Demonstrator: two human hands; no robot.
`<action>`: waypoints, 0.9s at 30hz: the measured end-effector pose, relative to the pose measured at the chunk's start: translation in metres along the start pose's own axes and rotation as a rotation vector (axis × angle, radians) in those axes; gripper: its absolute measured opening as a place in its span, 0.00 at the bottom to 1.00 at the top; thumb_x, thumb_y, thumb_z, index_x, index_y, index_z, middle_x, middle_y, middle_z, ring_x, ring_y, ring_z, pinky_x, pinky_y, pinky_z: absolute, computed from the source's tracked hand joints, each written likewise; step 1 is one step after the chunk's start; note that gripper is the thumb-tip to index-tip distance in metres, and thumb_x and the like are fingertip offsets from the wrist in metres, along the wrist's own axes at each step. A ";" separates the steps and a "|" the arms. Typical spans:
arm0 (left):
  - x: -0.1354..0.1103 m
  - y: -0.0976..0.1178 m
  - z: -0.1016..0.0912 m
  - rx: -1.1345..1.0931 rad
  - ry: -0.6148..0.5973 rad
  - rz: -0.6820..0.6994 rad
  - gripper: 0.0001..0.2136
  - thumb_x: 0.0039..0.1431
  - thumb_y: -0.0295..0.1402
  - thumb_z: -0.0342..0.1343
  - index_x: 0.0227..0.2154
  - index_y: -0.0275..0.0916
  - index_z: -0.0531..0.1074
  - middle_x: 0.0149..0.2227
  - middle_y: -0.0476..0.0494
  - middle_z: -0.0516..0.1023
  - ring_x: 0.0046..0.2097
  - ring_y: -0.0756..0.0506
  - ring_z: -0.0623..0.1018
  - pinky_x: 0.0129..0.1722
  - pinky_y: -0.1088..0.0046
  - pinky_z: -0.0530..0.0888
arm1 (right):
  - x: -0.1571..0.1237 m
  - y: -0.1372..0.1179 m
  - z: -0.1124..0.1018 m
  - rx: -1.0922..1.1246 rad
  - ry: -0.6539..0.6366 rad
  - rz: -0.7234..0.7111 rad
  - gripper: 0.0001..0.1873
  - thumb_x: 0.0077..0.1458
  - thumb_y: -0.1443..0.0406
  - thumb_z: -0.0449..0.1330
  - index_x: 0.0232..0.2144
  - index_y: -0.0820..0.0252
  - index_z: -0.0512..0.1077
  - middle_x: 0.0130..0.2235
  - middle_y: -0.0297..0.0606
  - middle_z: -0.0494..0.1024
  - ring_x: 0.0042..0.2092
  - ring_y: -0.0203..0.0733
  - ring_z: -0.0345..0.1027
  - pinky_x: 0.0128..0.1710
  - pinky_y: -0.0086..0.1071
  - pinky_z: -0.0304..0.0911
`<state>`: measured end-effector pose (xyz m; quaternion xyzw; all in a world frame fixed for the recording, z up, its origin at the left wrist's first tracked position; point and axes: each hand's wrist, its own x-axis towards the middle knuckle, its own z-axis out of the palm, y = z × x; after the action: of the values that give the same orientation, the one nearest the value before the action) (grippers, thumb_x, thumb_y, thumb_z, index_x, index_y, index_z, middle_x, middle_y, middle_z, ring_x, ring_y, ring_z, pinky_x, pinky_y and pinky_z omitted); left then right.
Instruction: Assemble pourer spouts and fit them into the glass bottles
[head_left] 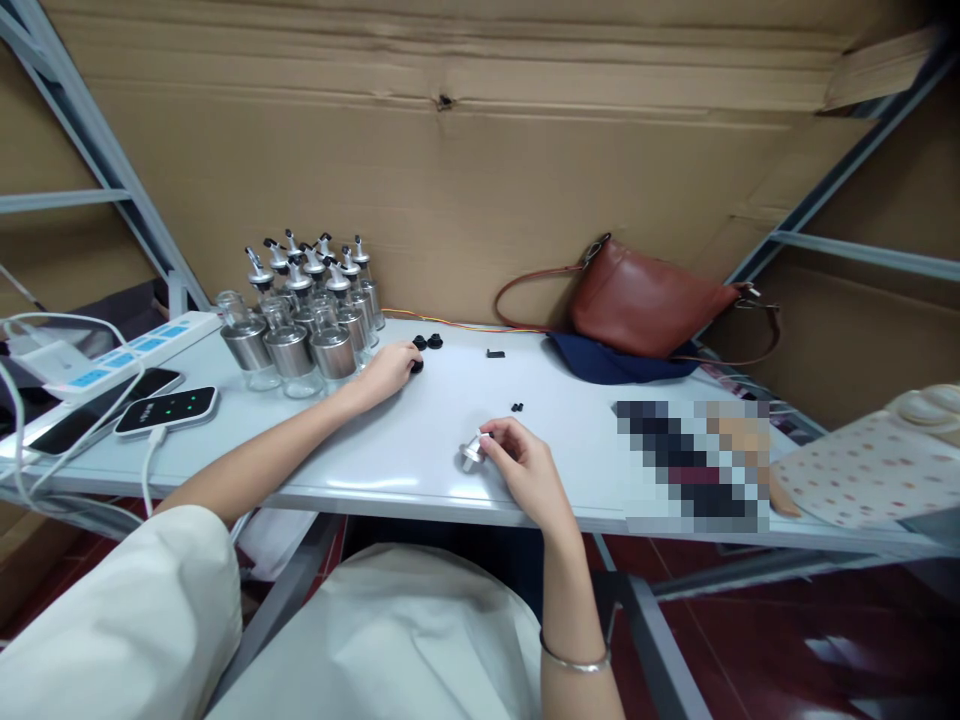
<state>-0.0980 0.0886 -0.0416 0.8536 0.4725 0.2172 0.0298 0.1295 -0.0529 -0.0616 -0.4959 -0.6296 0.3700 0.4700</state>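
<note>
My right hand (525, 465) pinches a silver pour spout (473, 453) just above the table's front part, its wide metal collar tilted down to the left. Farther back, my left hand (388, 372) has its fingers closed on a small black rubber stopper (417, 367). Two similar black stoppers (428, 342) sit just behind it. To the left of that hand stand several glass bottles with steel sleeves (287, 350); the front ones have bare necks, and those behind carry silver pour spouts (298, 275). Tiny black caps (517, 407) lie beyond my right hand.
A small black piece (496, 353) lies toward the back of the white table (420, 440). At right are a brown leather bag (645, 300) on dark blue cloth (622, 362) and a dotted pouch (862, 470). Left are a power strip (142, 350), a phone and a cabled device (169, 411).
</note>
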 end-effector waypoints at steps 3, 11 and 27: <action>0.000 -0.004 -0.001 0.027 0.017 0.023 0.13 0.59 0.23 0.44 0.34 0.34 0.75 0.41 0.38 0.78 0.42 0.44 0.77 0.45 0.70 0.71 | 0.000 0.000 0.000 0.004 -0.005 0.006 0.10 0.54 0.58 0.57 0.33 0.58 0.70 0.26 0.33 0.73 0.31 0.41 0.69 0.34 0.33 0.61; -0.004 0.005 -0.004 0.092 0.064 0.034 0.10 0.62 0.24 0.44 0.32 0.34 0.71 0.39 0.37 0.74 0.36 0.45 0.75 0.38 0.70 0.70 | 0.000 0.004 0.000 0.004 0.001 -0.005 0.10 0.54 0.58 0.57 0.34 0.58 0.70 0.26 0.33 0.73 0.30 0.40 0.66 0.34 0.33 0.59; -0.056 0.079 0.003 -0.805 0.138 0.105 0.11 0.63 0.38 0.46 0.29 0.37 0.62 0.31 0.48 0.64 0.30 0.50 0.63 0.31 0.74 0.62 | 0.002 0.007 0.002 0.317 0.259 0.001 0.13 0.45 0.59 0.66 0.23 0.57 0.65 0.30 0.37 0.78 0.36 0.43 0.75 0.42 0.37 0.65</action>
<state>-0.0599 -0.0006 -0.0438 0.7801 0.3067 0.4428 0.3183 0.1294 -0.0496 -0.0683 -0.4595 -0.4975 0.3975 0.6191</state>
